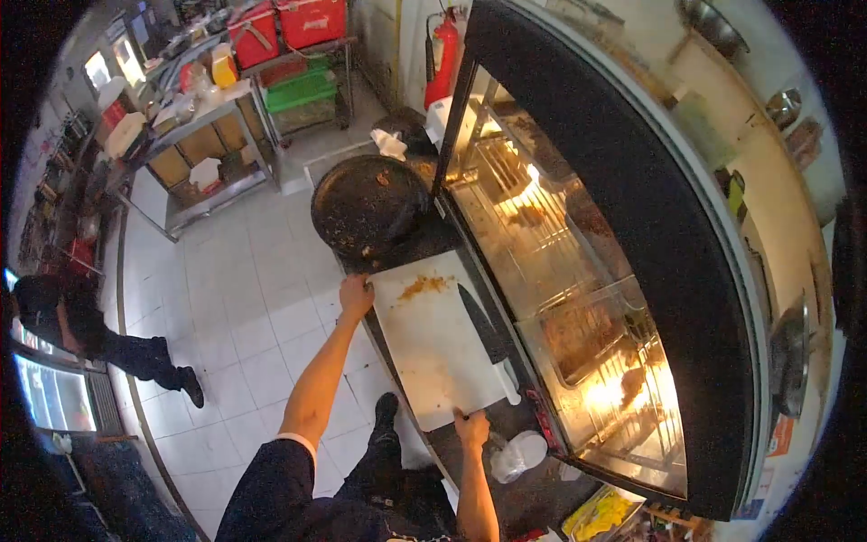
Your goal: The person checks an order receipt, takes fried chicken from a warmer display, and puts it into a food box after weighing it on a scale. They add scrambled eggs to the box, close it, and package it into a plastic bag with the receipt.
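Note:
A white cutting board (429,348) lies on the dark counter in front of me. My left hand (357,295) is closed on its far left corner. At the near edge, my right hand (471,429) grips the same board. Brown crumbs (424,287) are scattered on the board's far end. Along the right side lies a knife (483,323) with a dark blade and a white handle, pointing away from me.
Beyond the board sits a large dark round pan (370,206). A lit glass display case (560,271) borders the right side. Near my right hand is a clear plastic container (519,456). A person (99,334) stands at the left. A fire extinguisher (442,59) hangs behind.

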Action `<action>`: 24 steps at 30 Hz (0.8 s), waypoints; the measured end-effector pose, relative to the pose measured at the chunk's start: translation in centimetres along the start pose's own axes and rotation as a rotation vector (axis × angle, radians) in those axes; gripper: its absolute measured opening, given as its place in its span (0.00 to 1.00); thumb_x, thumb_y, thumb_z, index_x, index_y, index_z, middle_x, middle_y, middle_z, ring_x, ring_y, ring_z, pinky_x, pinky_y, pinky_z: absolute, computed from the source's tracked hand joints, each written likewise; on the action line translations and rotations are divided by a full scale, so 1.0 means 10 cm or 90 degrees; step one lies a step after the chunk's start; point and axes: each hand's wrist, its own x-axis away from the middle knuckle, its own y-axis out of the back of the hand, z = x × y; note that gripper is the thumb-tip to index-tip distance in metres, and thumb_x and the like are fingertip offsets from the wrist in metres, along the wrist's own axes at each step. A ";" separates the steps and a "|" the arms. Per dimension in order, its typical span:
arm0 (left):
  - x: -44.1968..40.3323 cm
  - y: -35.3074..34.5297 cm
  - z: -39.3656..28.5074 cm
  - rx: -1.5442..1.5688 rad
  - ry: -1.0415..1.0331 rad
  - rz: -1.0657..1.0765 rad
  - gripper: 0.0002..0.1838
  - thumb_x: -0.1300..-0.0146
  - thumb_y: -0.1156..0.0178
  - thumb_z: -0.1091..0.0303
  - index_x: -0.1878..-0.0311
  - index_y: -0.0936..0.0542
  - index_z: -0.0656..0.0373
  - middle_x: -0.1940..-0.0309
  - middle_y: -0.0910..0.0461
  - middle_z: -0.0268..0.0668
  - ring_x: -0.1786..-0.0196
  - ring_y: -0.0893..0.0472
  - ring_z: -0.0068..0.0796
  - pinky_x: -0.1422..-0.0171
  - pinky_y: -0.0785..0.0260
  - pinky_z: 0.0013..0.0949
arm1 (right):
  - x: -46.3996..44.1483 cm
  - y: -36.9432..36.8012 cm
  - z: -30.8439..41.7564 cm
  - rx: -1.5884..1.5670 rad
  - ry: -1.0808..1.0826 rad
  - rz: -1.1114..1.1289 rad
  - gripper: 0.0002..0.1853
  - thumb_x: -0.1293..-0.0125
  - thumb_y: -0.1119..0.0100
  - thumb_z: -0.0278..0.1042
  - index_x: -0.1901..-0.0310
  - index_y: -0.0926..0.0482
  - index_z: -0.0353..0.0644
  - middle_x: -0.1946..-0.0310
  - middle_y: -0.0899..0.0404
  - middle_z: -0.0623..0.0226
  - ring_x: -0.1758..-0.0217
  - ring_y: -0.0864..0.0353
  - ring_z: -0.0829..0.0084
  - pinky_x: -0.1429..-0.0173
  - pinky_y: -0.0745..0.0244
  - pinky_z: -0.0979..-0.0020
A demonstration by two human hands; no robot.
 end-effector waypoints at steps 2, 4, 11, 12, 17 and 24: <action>-0.03 0.05 -0.09 -0.035 0.036 0.045 0.11 0.43 0.39 0.65 0.60 0.15 0.58 0.59 0.19 0.49 0.54 0.21 0.53 0.50 0.28 0.52 | 0.02 0.07 0.03 0.013 0.031 -0.002 0.33 0.49 0.26 0.57 0.55 0.21 0.33 0.60 0.15 0.45 0.55 0.16 0.41 0.49 0.22 0.48; -0.09 -0.02 -0.04 -0.015 0.040 0.045 0.10 0.41 0.39 0.66 0.60 0.15 0.58 0.61 0.19 0.46 0.54 0.21 0.51 0.47 0.29 0.50 | -0.09 -0.03 -0.04 0.016 0.022 -0.003 0.33 0.49 0.26 0.57 0.54 0.21 0.34 0.60 0.15 0.45 0.54 0.16 0.41 0.49 0.22 0.48; -0.18 0.11 -0.16 -0.016 -0.029 -0.029 0.05 0.42 0.38 0.68 0.68 0.19 0.59 0.66 0.22 0.42 0.59 0.22 0.49 0.50 0.32 0.50 | -0.08 0.09 0.11 0.056 0.031 0.023 0.30 0.49 0.25 0.53 0.56 0.20 0.33 0.62 0.15 0.45 0.55 0.15 0.43 0.50 0.21 0.50; -0.19 0.10 -0.10 -0.021 -0.043 -0.047 0.05 0.42 0.38 0.68 0.70 0.20 0.58 0.67 0.23 0.42 0.59 0.23 0.49 0.51 0.33 0.51 | -0.10 0.07 0.04 0.047 0.069 0.024 0.29 0.49 0.25 0.53 0.58 0.19 0.33 0.64 0.15 0.45 0.56 0.15 0.44 0.51 0.21 0.51; 0.01 0.07 0.11 -0.053 -0.040 -0.090 0.06 0.44 0.36 0.66 0.69 0.20 0.58 0.66 0.22 0.41 0.58 0.23 0.51 0.52 0.33 0.53 | -0.13 0.13 -0.06 0.054 0.060 0.065 0.28 0.51 0.23 0.53 0.64 0.19 0.33 0.66 0.15 0.46 0.58 0.15 0.44 0.53 0.21 0.51; -0.43 -0.16 -0.06 -0.063 0.207 0.005 0.18 0.51 0.28 0.54 0.64 0.16 0.58 0.61 0.21 0.42 0.51 0.23 0.48 0.49 0.32 0.52 | -0.13 0.01 -0.11 0.064 0.023 0.019 0.29 0.51 0.24 0.55 0.61 0.20 0.34 0.66 0.15 0.47 0.57 0.15 0.45 0.51 0.22 0.50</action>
